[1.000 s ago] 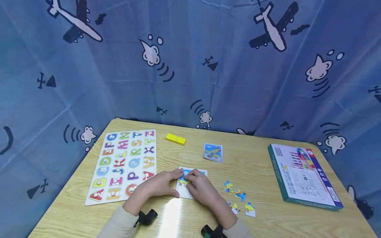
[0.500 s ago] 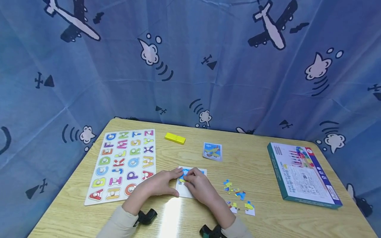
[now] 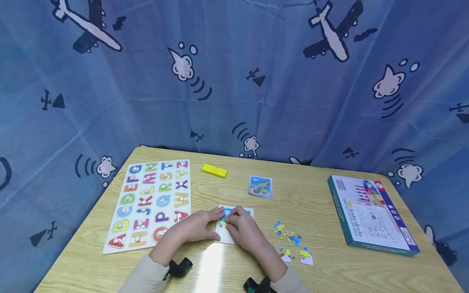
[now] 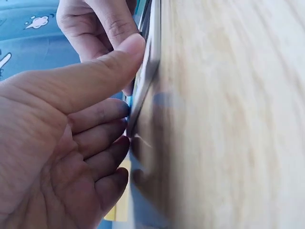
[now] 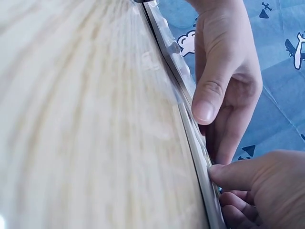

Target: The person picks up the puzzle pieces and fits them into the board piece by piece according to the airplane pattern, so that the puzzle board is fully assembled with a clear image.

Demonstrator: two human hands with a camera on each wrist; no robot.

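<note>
A small white-bordered puzzle board [image 3: 225, 239] lies on the table, with blue and yellow jigsaw pieces [image 3: 223, 223] in its upper left part. My left hand [image 3: 199, 226] lies along the board's left side, fingers near the top corner and thumb at the lower edge. In the left wrist view the thumb [image 4: 131, 46] touches the board's rim. My right hand [image 3: 248, 232] is over the board, its thumb and index finger pinching at a jigsaw piece mostly hidden beneath them. Several loose jigsaw pieces [image 3: 306, 256] lie to the right of the board.
Left of the hands is a white alphabet board [image 3: 154, 207] with knobbed letters. Behind them are a yellow block [image 3: 214, 171] and an airplane picture card [image 3: 261, 186]. A flat green-edged box [image 3: 373, 215] lies at the right. A blue curtain [image 3: 227, 81] hangs behind the table.
The head view has shifted slightly. Both hands stay at the puzzle board, with only slight movement of the right fingers over the pieces.
</note>
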